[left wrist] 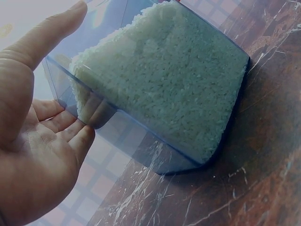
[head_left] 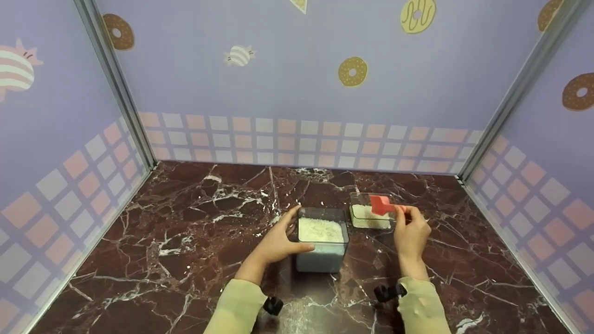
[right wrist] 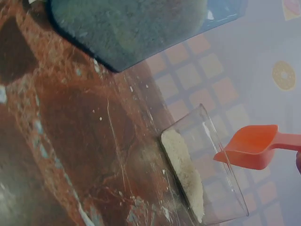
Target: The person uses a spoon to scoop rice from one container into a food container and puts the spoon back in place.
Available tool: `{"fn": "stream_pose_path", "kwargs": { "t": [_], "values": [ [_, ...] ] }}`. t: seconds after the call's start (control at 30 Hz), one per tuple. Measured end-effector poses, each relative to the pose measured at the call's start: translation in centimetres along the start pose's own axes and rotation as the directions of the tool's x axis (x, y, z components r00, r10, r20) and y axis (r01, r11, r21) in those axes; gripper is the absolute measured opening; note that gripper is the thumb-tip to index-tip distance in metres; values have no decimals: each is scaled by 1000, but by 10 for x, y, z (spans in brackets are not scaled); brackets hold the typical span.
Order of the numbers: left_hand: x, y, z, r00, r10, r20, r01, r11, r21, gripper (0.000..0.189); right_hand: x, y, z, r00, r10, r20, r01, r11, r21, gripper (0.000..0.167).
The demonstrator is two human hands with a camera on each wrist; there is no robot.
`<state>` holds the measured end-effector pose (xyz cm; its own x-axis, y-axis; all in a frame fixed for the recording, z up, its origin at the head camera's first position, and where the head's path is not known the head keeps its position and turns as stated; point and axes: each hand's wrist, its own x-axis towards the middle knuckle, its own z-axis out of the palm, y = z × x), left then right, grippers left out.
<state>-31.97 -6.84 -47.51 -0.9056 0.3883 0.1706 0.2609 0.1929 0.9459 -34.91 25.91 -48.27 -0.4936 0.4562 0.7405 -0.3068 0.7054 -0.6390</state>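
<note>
A tall clear bluish container (head_left: 322,257), mostly filled with white rice (left wrist: 164,75), stands on the table. My left hand (head_left: 280,239) holds it from the left, thumb along the near side and fingers around the far left corner. My right hand (head_left: 412,232) pinches the handle of a red-orange scoop (head_left: 380,205). In the right wrist view the scoop (right wrist: 251,146) is over the rim of a smaller clear box (right wrist: 225,174), and no rice shows in it. A shallow layer of rice (right wrist: 183,174) lies in that box.
The dark red marbled table (head_left: 209,260) has a few loose white grains scattered on it. Patterned walls (head_left: 297,83) close off the back and both sides. The small box stands just right of and behind the tall container.
</note>
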Motion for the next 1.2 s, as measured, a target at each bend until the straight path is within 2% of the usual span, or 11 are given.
{"fn": "stream_pose_path", "kwargs": {
  "t": [0.17, 0.37, 0.67, 0.73, 0.8, 0.87, 0.93, 1.0, 1.07, 1.13, 1.2],
  "values": [
    [0, 0, 1, 1000, 12, -2, -12, 1000, -15, 114, -1, 3, 0, 996, -90, 1, 90, 996, 3, 17],
    [0, 0, 1, 1000, 16, -3, -16, 1000, -22, 113, 0, 8, -1, 982, -185, 42, 185, 983, 9, 15],
    [0, 0, 0, 1000, -4, 5, 4, 1000, -4, 113, 3, 3, -4, 959, -266, 100, 263, 964, 43, 13],
    [0, 0, 0, 1000, -3, 8, 3, 1000, -4, 113, 4, 1, -5, 964, -251, 84, 249, 968, 35, 13],
    [0, 0, 0, 1000, 9, 7, -9, 1000, -2, 113, 5, -2, -6, 981, -185, 59, 183, 983, 34, 13],
    [1, 0, 0, 1000, 12, 3, -12, 1000, -3, 114, 7, -6, -9, 998, -67, 20, 66, 996, 56, 14],
    [1, 0, 0, 1000, 15, -2, -15, 1000, -2, 115, 10, -12, -12, 996, 88, -8, -87, 989, 120, 18],
    [1, 0, 0, 1000, 12, -6, -12, 1000, -3, 115, 15, -18, -16, 970, 244, 2, -238, 941, 241, 21],
    [1, 0, 1, 1000, 7, -9, -7, 1000, -4, 115, 20, -24, -20, 930, 364, 50, -356, 856, 375, 23],
    [1, 0, 1, 1000, 8, -8, -8, 1000, -6, 114, 24, -32, -24, 892, 436, 120, -434, 750, 499, 21],
    [1, -1, 1, 1000, 9, -5, -9, 1000, -11, 114, 27, -41, -27, 868, 462, 183, -477, 671, 568, 21]
  ]
}}
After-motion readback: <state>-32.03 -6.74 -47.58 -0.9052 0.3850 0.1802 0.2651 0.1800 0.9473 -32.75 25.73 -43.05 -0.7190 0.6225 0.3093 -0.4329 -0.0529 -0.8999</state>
